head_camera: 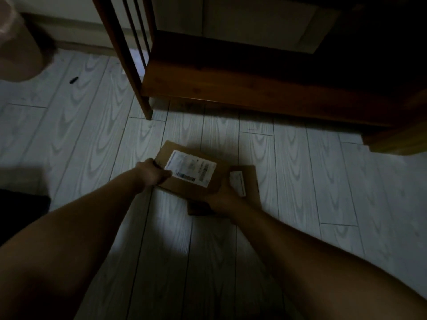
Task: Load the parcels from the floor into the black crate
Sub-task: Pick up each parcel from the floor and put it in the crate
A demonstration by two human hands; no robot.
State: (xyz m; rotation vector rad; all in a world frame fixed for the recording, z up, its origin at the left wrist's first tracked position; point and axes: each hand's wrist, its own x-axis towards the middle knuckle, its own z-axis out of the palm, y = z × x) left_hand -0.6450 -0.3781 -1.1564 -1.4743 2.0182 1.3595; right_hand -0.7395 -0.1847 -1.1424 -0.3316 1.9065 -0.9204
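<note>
Two bare forearms reach from the near edge toward the middle of a pale grey wood-grain plank floor [92,135]. Light is poor.

Left hand [153,173] grips the left edge of a larger flat brown cardboard parcel [184,189], thumb on top, just beside its white printed shipping label [190,168]. The parcel sits skewed, low over the floor; cannot tell whether it rests on the boards or is slightly lifted. Its right end overlaps a smaller brown cardboard parcel [253,181], which carries its own small white label [238,183] and lies on the floor to the right.

Right hand [221,195] is at the near right corner of the larger parcel, where the two parcels meet. It is too dark to tell whether its fingers clasp either one.

Far side: dark brown wooden cabinet [231,88], with a slatted wooden frame [138,77] standing just to its left. Far left: blurred pale round bin [16,47]. A small dark scrap [74,80] lies on the floor near the bin.
</note>
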